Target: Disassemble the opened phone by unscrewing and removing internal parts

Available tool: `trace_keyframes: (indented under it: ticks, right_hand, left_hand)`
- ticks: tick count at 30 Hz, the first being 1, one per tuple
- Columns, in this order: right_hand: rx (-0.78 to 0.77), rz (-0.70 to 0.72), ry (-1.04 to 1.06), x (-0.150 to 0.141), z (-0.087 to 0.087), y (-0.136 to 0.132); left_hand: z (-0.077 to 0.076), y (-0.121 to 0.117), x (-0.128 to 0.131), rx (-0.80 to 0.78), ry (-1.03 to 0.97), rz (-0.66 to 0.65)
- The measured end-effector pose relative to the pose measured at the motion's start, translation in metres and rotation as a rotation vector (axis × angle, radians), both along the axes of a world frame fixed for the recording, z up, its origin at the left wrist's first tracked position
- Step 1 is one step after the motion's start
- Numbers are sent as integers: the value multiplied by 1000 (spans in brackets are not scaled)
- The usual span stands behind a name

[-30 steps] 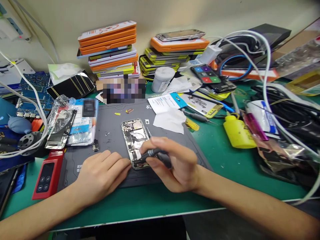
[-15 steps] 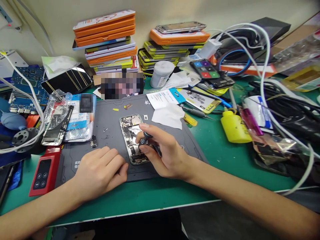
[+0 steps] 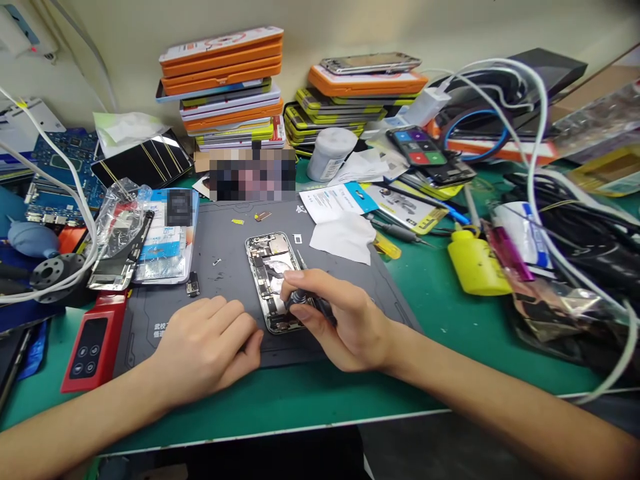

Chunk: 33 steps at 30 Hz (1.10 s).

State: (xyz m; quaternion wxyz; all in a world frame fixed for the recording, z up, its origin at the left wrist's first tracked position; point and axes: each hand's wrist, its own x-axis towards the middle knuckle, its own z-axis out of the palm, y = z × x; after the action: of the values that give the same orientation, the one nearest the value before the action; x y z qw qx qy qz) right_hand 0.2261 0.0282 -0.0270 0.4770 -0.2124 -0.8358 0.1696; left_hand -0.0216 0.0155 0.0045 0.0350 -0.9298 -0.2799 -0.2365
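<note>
An opened phone [image 3: 273, 257] lies on the grey mat [image 3: 220, 233], with its inner boards and flat cables showing. My right hand [image 3: 345, 313] is closed around a dark screwdriver [image 3: 299, 298] over the phone's right lower side. The grip covers part of the handle, and I cannot make out whether the tip touches the phone. Left of the phone, my left hand [image 3: 213, 343] rests in a loose fist at the mat's front edge, with nothing visible in it. A small camera-like module [image 3: 193, 285] and a SIM tray [image 3: 297, 239] lie on the mat.
Stacked orange and yellow cases [image 3: 223, 87] stand against the wall. A red device [image 3: 90, 347] sits left of the mat. White paper [image 3: 343, 237] lies at its right, with a yellow bottle [image 3: 477, 263] and white cables [image 3: 543, 167] further right.
My right hand has tilted the screwdriver, its end cap now lower and nearer the palm. More of the phone's middle shows. My left hand keeps its place, and the whole view has shifted slightly.
</note>
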Motion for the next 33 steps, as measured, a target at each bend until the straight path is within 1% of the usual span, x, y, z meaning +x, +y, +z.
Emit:
trace_keyframes:
  ticks: [3,8,11,16,19,22,25,29,33]
  right_hand:
    - [13,13,-43,2,5,0]
    - [116,-20,-76,2,5,0]
    - [120,-43,-80,2,5,0]
    - [132,-74,-87,3,9,2]
    - [112,-8,-86,6,9,5]
    - [33,64,-85,11,7,7]
    - [-16,95,-93,14,6,8]
    - [-1,127,-96,14,8,9]
    - [23,96,-93,12,11,10]
  left_hand:
    - [0,0,-1,1,-7,1]
    - [-1,0,-1,-8,-16,0]
    - [-1,0,-1,-8,-13,1]
    - [0,-1,-1,1,-23,-18]
    - [1,-1,0,1,-23,-26]
    - [2,0,0,2,-21,-32]
    - [2,0,0,7,-19,-38]
    - [2,0,-1,6,-8,-35]
    - [1,0,-2,4,-13,-42]
